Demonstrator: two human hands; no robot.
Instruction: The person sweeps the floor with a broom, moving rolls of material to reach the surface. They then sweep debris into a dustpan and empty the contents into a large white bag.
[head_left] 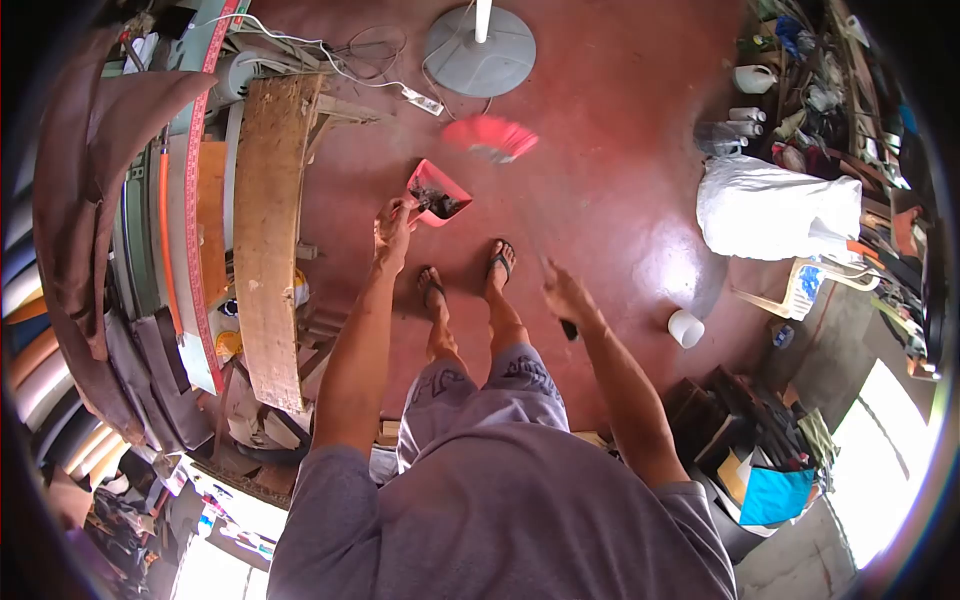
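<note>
My left hand (394, 232) is closed around the handle of a red dustpan (461, 208). Dark scraps of debris (434, 201) lie inside the pan, just above the red floor. In my right hand (570, 295) I grip a broom, its dark handle end (570, 330) sticking out below my fist. The red fan-shaped broom head (490, 137) is smeared by motion, up and to the right of the dustpan. Most of the broom's stick is too blurred to make out. My sandalled feet (500, 258) stand just below the dustpan.
A wooden bench (268, 240) runs along the left, beside draped brown material (75, 200). Ahead are a round grey stand base (480, 55) and a power strip (422, 101) with its cord. To the right sit a white sack (770, 205), a white cup (685, 328) and a plastic chair (805, 290).
</note>
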